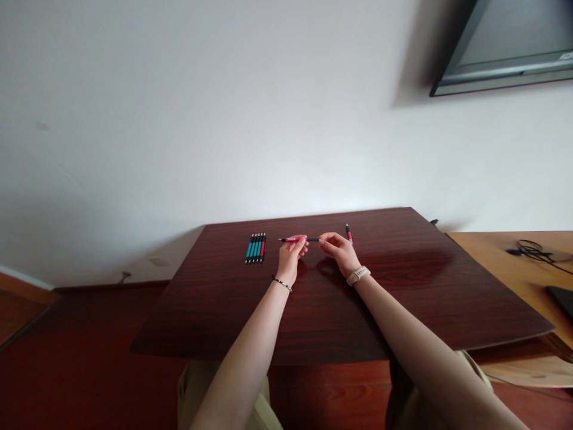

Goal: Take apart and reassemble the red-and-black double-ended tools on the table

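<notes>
Above the dark wooden table, a red-and-black pen (312,240) is held level, running from left to right. My left hand (292,254) is closed around its red part, thumb on top. At the pen's black right end, the thumb and fingertips of my right hand (341,252) pinch together; the exact contact is too small to see well. Left of my left hand lies a tight row of pens, several teal ones (253,249) and a red one (262,248). Another red-and-black pen (349,233) lies just behind my right hand, partly hidden by it.
The brown table (286,334) stands close to a white wall (268,119). A screen (514,48) hangs at upper right. To the right, a lighter wooden surface (483,251) carries a black cable (532,251) and a dark flat object (561,300).
</notes>
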Demonstrator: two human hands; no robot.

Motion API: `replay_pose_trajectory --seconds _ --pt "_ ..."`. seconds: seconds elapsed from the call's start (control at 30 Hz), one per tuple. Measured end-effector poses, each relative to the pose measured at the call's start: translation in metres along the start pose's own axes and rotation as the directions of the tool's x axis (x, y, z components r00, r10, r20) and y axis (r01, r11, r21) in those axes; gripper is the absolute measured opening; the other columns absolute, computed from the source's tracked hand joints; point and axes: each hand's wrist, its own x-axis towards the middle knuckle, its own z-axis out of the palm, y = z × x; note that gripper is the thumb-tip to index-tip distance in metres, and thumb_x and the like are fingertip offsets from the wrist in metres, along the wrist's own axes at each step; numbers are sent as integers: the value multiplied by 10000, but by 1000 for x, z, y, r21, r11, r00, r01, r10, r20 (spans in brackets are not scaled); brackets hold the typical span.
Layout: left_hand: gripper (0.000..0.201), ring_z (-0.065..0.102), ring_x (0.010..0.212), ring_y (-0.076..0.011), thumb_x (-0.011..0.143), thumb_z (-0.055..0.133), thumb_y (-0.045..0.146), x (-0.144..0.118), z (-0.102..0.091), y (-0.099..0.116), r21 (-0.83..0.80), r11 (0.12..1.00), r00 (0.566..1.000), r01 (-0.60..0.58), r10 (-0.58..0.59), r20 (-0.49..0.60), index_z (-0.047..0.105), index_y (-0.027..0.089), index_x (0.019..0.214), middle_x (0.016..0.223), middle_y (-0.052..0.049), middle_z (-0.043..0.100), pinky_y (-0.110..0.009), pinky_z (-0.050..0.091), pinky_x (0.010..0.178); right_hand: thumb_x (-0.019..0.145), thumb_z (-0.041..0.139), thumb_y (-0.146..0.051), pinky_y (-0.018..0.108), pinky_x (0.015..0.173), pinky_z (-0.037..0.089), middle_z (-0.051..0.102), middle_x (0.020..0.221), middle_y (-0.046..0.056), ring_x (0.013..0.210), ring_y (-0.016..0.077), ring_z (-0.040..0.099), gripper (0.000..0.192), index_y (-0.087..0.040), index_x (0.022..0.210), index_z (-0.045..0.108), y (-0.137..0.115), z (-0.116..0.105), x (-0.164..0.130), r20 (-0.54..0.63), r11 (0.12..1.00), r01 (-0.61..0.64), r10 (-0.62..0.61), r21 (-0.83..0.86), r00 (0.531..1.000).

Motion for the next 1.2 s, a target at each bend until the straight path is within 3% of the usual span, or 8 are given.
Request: replay_pose_trajectory --seconds 0.27,0.47,0.57,0.8,0.97,1.07,1.13,1.2 --pt "371 635 755 -120 854 846 451 -1 0 0 34 999 1000 -30 29 12 792 160 1078 951 -83 750 -247 441 666 788 881 -522 370 841 572 763 1030 71 894 223 678 366 -229 976 771 5 -4 4 4 984 123 -124 -125 992" --pt "372 628 744 -117 848 850 457 2 0 -2 35 999 1000 -16 15 12 794 154 1056 927 -78 741 -245 437 659 840 850 -474 358 812 576 750 1036 59 847 202 679 455 -255 1215 715 9 -6 5 20 973 184 -183 -140 983" --pt "383 630 740 -121 839 856 465 3 -1 -2 41 999 1000 -8 8 7 798 151 1051 915 -77 739 -251 441 659 851 843 -467 358 802 573 749 1058 65 846 201 678 466 -256 1241 698 8 -6 5 26 965 209 -207 -159 978" --pt "413 653 751 -131 811 873 488 0 2 -2 34 999 1000 9 -10 27 797 155 1044 935 -86 759 -267 460 674 918 767 -511 341 728 539 692 822 14 759 196 638 426 -253 1250 698 1 -2 0 21 967 189 -188 -169 982" --pt "404 643 744 -124 824 871 474 0 2 -3 3 1000 999 5 -5 31 797 156 1060 931 -81 750 -257 462 664 960 682 -581 328 702 523 702 817 22 729 185 630 428 -241 1217 719 2 -1 0 -12 983 131 -134 -125 991" --pt "386 631 733 -116 824 874 454 1 1 -2 -40 999 1000 -1 2 13 797 158 1059 919 -73 741 -253 449 655 976 646 -590 315 704 527 754 1000 58 785 183 664 407 -246 1173 737 1 0 0 -43 993 82 -86 -79 995" --pt "377 625 729 -112 822 877 444 2 1 -3 -61 998 1000 1 -1 0 796 160 1056 912 -69 736 -252 443 656 957 681 -558 316 760 549 752 1200 69 902 197 704 384 -273 1211 723 -1 1 -1 -50 997 74 -75 -12 996" --pt "378 622 728 -108 817 881 445 2 0 -3 -72 997 1000 7 -7 -5 795 162 1051 911 -65 733 -252 442 659 936 712 -524 330 829 563 742 1277 67 997 215 717 397 -298 1262 698 -4 1 -3 -43 996 72 -70 52 997"
